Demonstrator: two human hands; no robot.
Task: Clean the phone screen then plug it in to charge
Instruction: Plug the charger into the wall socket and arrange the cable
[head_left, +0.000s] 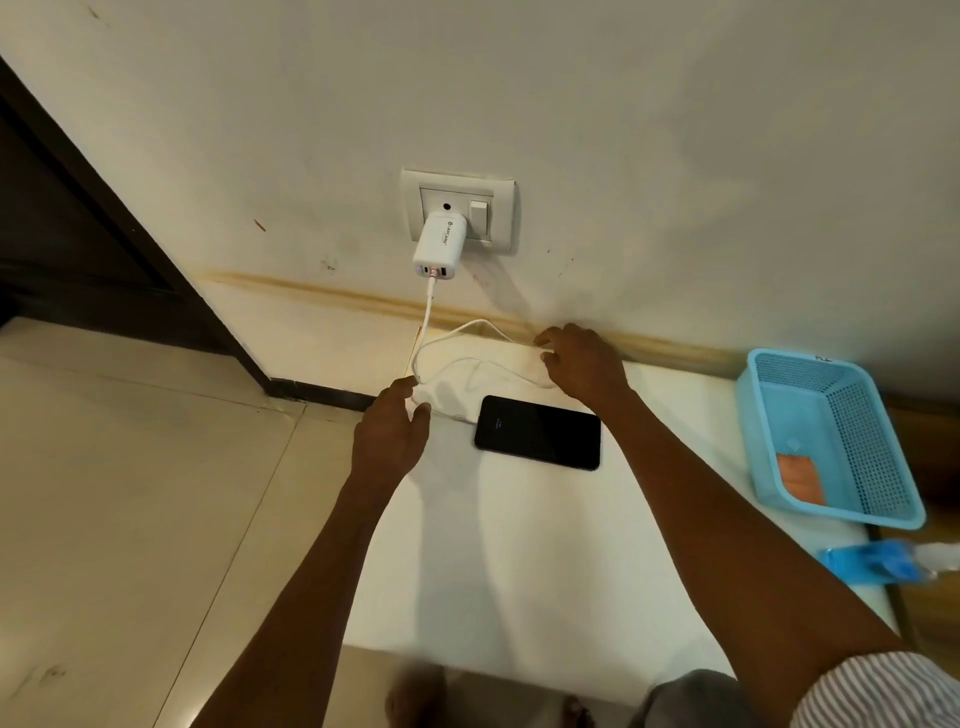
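Note:
A black phone (537, 432) lies flat, screen up and dark, on the white table (519, 545) near the wall. A white charger (440, 248) sits in the wall socket (457, 208). Its white charging cable (467, 361) drops to the table in loops, and its far end reaches the phone's left edge and looks plugged in. My left hand (389, 431) is just left of the phone and pinches the cable between thumb and fingers. My right hand (584, 364) is behind the phone near the wall, with its fingers curled on a loop of the cable.
A light blue plastic basket (852, 395) holding an orange item stands at the table's right. A blue object (872, 564) lies in front of the basket at the table's edge. A dark door frame (104, 249) and tiled floor (130, 493) are on the left.

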